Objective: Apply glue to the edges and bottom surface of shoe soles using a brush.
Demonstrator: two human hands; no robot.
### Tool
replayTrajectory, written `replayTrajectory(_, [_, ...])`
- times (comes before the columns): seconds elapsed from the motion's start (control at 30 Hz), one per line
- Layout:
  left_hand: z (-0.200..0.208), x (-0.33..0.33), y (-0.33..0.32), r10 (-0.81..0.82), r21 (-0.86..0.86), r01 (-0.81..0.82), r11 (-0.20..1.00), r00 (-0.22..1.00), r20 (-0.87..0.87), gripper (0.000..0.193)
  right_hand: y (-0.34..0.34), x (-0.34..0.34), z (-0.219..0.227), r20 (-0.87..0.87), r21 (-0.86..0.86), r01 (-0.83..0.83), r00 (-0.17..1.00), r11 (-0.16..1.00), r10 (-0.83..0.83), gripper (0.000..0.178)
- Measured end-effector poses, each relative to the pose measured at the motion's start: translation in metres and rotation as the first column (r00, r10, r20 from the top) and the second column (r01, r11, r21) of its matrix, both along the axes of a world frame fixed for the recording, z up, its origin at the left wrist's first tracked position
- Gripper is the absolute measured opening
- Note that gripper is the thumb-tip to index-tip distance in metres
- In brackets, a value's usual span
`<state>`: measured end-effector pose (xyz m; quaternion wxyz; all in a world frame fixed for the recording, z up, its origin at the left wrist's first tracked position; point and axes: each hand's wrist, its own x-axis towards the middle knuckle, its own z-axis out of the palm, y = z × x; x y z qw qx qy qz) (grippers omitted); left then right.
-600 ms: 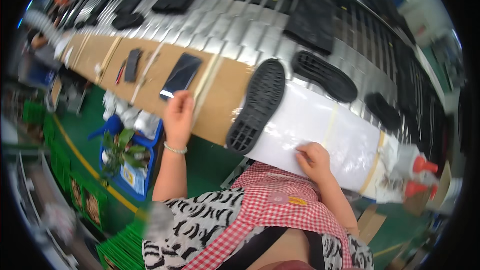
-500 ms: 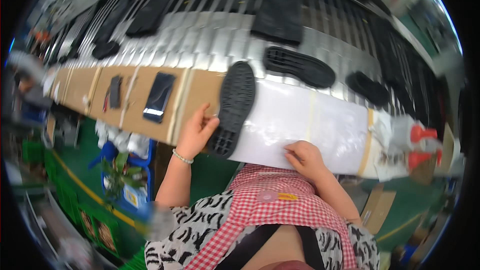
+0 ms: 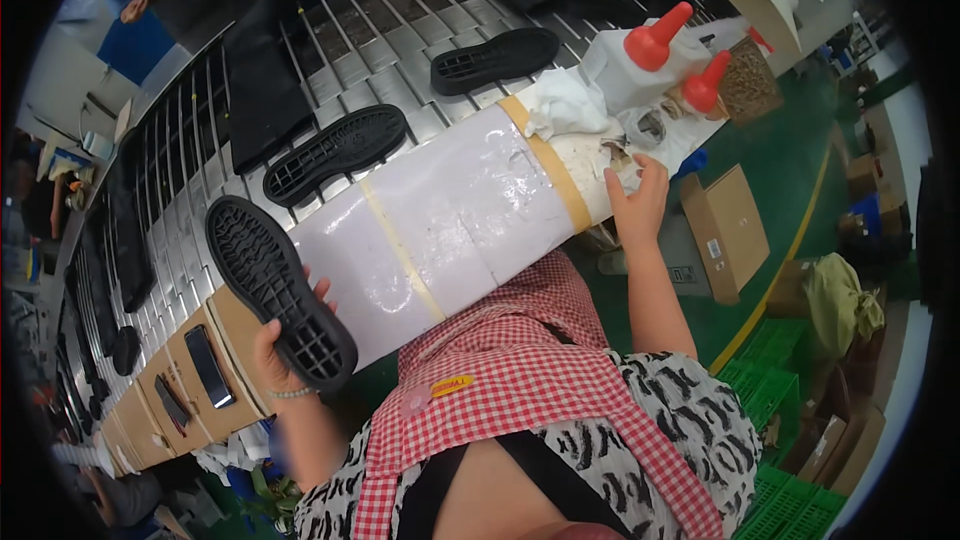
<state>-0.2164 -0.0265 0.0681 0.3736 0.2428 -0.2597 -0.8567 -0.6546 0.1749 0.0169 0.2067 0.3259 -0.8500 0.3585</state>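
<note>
A black shoe sole [image 3: 268, 275], tread side up and tilted, is in my left hand [image 3: 278, 355]. My thumb lies at its near side and fingertips show past its right edge. My right hand [image 3: 642, 202] reaches over the right end of the work board, thumb and fingers apart. Beside those fingers lie crumpled white cloth [image 3: 570, 105] and a small stained container [image 3: 648, 128]. White plastic bottles [image 3: 622, 68] with a red nozzle [image 3: 658, 38] and another red nozzle [image 3: 706, 85] stand just beyond.
Two more soles [image 3: 335, 152] [image 3: 495, 60] lie on the slatted metal conveyor [image 3: 420, 130]. A glossy white sheet [image 3: 450, 215] covers the board's middle. At left are a phone [image 3: 208, 367] and a small dark tool [image 3: 172, 400] on cardboard. An opened carton [image 3: 725, 230] is at right.
The view has turned to the right. My left hand now grips the sole that it was only beside. My right hand has moved from the white sheet to the board's right end and opened.
</note>
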Motion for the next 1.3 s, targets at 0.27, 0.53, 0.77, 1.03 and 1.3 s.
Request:
replayTrajectory(0.27, [0.003,-0.077,0.005,-0.158,-0.016,0.161,0.987,0.939,-0.306,0.08,0.011,-0.038,0.008,0.27,-0.1,-0.102,0.955,0.99,0.126,0.036])
replayTrajectory(0.53, [0.009,-0.139,0.017,-0.248,0.018,0.262,0.965,0.933,-0.262,0.081,0.049,-0.095,0.068,0.325,-0.159,-0.165,0.922,0.973,0.209,0.038])
replayTrajectory(0.77, [0.004,-0.166,0.019,-0.396,0.098,0.448,0.889,0.858,-0.328,0.08,0.044,-0.137,0.07,-0.015,0.195,-0.215,0.975,0.957,0.222,0.039])
replayTrajectory(1.03, [0.012,-0.16,0.026,-0.342,0.124,0.371,0.92,0.917,-0.205,0.08,0.019,-0.15,0.061,-0.037,0.337,-0.241,0.963,0.91,0.268,0.031])
replayTrajectory(1.3, [0.008,-0.161,0.025,-0.355,0.184,0.389,0.902,0.915,-0.194,0.077,0.013,-0.146,0.063,-0.064,0.463,-0.252,0.947,0.85,0.315,0.032])
